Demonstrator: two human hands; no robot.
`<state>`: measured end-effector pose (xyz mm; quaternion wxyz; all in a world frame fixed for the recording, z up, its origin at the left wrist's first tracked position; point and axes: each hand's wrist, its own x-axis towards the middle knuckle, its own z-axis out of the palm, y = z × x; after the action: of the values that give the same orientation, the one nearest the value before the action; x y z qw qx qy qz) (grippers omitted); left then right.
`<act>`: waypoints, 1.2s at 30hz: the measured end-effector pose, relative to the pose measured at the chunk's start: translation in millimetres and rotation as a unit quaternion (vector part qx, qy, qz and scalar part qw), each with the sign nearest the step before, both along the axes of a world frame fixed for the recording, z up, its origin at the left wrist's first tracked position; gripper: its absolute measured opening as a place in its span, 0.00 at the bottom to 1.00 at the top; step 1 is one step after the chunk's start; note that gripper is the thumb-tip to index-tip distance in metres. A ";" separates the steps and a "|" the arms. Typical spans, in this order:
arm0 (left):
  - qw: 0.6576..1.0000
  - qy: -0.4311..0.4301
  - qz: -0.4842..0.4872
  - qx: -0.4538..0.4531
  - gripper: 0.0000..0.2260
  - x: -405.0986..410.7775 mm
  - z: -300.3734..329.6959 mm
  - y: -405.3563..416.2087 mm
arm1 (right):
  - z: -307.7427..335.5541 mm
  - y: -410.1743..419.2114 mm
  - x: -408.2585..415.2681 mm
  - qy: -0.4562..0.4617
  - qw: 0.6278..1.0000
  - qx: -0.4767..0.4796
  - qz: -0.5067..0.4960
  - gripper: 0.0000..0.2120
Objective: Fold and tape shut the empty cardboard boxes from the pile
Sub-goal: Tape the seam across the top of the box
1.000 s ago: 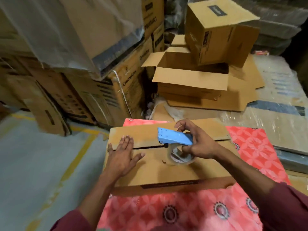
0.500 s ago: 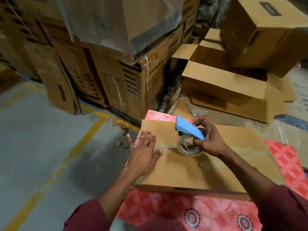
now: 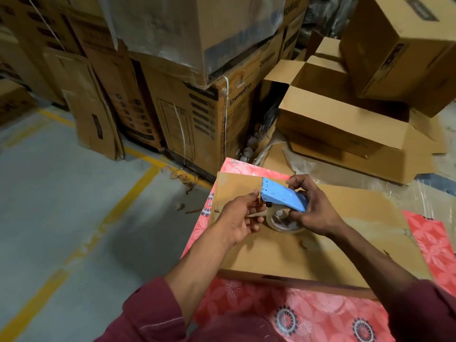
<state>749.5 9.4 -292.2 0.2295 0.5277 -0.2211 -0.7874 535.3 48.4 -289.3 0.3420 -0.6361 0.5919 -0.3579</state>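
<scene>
Item: cardboard box [image 3: 296,243], flaps folded flat, lower centre of the frame, lying on your table with the red floral cloth [image 3: 308,314].

Item: blue tape dispenser [image 3: 283,197] with clear tape roll [image 3: 281,222], held just above the box top at centre.

Your right hand [image 3: 313,208]: grip curled round the dispenser body.

Your left hand [image 3: 240,218]: fingertips pinched at the dispenser's front edge; whether they hold the tape end you cannot tell.

Item: pile of empty boxes [image 3: 345,114], upper right of the frame.

Item: stacked cartons [image 3: 197,107], upper centre.
</scene>
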 end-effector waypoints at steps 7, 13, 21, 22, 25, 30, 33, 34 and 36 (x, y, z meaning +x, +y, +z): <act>0.988 -0.089 0.033 -0.122 0.09 14.5 1.8 -8.1 | 13.4 -7.8 4.3 0.182 0.979 -0.039 0.079 0.32; 0.946 -0.202 0.052 -0.248 0.12 43.5 -3.4 -16.2 | 50.0 -25.5 23.3 0.375 0.907 -0.011 0.191 0.44; 0.953 -0.201 0.074 -0.214 0.11 124.0 -28.3 -19.3 | 74.1 -25.6 -7.8 0.470 0.851 0.057 0.229 0.37; 0.954 -0.201 0.070 -0.209 0.11 124.6 -32.5 -18.6 | 70.9 -25.8 -6.4 0.475 0.846 0.068 0.230 0.37; 0.955 -0.210 0.086 -0.191 0.08 118.6 -44.2 -19.2 | 58.3 -28.4 2.1 0.486 0.837 0.092 0.233 0.38; 0.946 -0.241 0.111 -0.189 0.11 114.2 -64.3 -18.0 | 46.5 -34.9 9.3 0.505 0.821 0.119 0.236 0.40; 0.939 -0.259 0.118 -0.193 0.14 110.9 -76.5 -15.1 | 45.8 -35.6 14.6 0.515 0.815 0.122 0.236 0.40; 0.940 -0.258 0.122 -0.189 0.14 109.0 -80.4 -14.5 | 45.6 -35.7 15.9 0.521 0.811 0.118 0.237 0.40; 0.941 -0.255 0.132 -0.181 0.14 105.0 -87.0 -13.8 | 44.8 -36.1 18.2 0.527 0.808 0.114 0.236 0.41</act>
<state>854.5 -4.4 -379.2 0.3587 0.6851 -0.3393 -0.5356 553.5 12.4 -244.5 0.1210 -0.8039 0.5489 0.1942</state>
